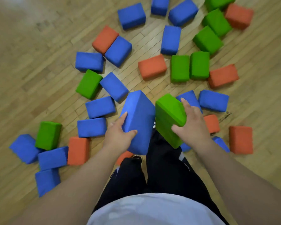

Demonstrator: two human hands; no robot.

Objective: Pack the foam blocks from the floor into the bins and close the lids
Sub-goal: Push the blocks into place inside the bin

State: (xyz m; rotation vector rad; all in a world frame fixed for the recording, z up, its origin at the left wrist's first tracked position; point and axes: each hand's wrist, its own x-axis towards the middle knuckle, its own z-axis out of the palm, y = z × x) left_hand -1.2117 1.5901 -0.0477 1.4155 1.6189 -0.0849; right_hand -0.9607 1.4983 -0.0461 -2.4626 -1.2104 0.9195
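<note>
Pale wood-strip flooring [39, 70] is strewn with loose foam blocks [179, 68] in blue, green and orange, lying singly and in touching clusters. A blue rectangular foam block [139, 117] is held clear of the floor by the left hand [118, 135], fingers curled on its left face, thumb pressed on the near face. A green rectangular foam block [169, 114] is gripped by the right hand [193, 125], fingers hooked over its far edge, thumb at its lower corner. Both held blocks are tilted, side by side, above black trousers [165, 172]. An orange foam block [212, 123] lies on the floor, partly hidden behind the right hand.
</note>
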